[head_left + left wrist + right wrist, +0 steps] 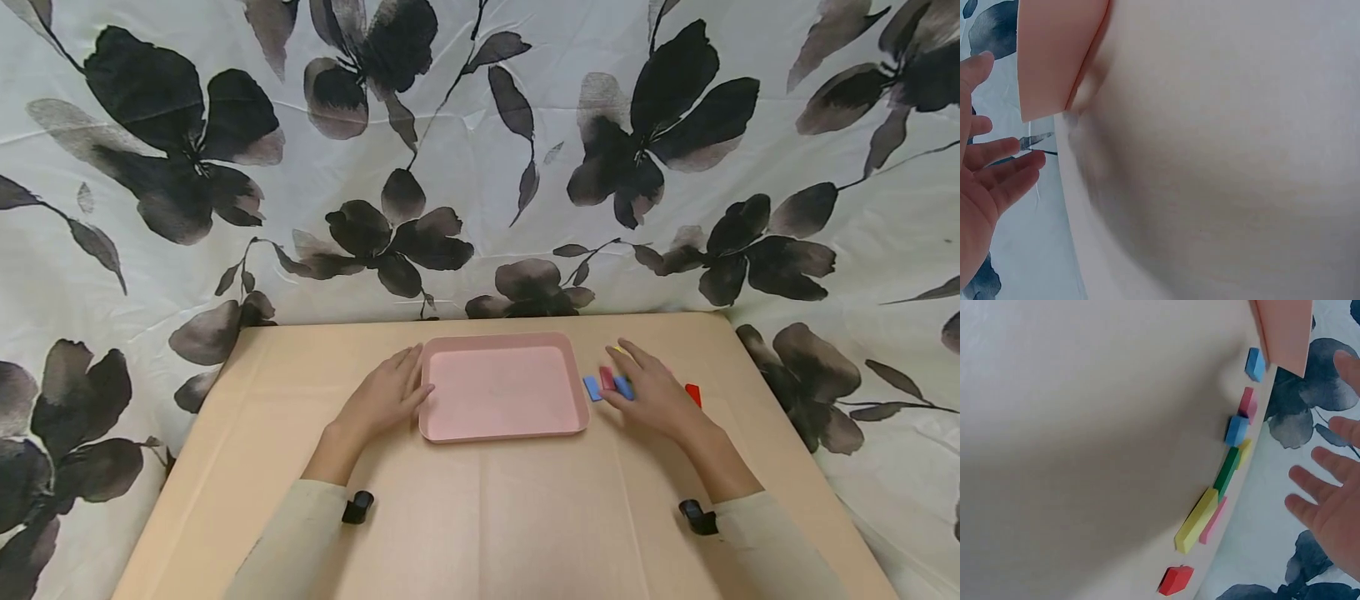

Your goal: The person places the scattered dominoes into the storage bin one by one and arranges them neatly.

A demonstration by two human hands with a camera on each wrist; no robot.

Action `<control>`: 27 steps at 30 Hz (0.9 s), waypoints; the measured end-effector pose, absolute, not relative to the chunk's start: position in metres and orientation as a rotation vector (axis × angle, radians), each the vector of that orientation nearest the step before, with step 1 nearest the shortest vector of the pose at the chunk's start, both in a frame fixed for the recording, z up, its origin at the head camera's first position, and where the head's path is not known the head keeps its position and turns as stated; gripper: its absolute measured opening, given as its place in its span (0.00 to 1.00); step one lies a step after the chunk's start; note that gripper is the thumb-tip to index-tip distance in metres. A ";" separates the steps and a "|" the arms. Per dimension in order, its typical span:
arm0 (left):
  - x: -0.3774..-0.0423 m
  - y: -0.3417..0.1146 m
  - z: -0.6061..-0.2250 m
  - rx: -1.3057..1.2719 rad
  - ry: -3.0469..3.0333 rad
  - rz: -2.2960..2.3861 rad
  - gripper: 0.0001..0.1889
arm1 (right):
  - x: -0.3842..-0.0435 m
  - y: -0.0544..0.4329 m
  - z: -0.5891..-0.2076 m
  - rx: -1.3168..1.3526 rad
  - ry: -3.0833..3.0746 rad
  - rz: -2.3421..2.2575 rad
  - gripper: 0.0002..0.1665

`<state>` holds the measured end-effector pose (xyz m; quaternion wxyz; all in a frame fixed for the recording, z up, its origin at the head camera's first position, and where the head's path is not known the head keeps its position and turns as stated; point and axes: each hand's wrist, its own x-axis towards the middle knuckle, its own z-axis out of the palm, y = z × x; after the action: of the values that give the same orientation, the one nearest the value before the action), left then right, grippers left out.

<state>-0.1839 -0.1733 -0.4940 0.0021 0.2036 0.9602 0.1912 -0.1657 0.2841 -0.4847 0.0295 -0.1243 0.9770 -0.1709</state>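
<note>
Pink rectangular tray (504,392) sits on the tan surface (525,533) between my left hand (382,396) and right hand (651,393), both empty, fingers loosely spread; small coloured oblong blocks (1227,474) lie rightward, none inside yet.

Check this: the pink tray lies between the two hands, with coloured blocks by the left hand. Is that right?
Not quite: the coloured blocks are by the right hand, as the head view shows. The pink tray does lie between that hand and the left hand.
</note>
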 end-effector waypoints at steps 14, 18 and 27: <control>-0.183 -0.171 -0.501 0.528 2.955 0.919 0.39 | -0.173 0.289 -0.499 -0.539 2.930 -0.723 0.46; -0.185 -0.169 -0.504 0.491 2.924 1.019 0.39 | -0.175 0.289 -0.503 -0.569 2.920 -0.738 0.45; -0.188 -0.167 -0.508 0.293 2.765 1.280 0.34 | -0.181 0.288 -0.503 -0.566 2.886 -0.704 0.43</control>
<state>-0.1877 -0.1666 -0.5076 0.0402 0.0955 0.9027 0.4177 -0.1815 0.2885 -0.5034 0.0590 -0.1867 0.9527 -0.2324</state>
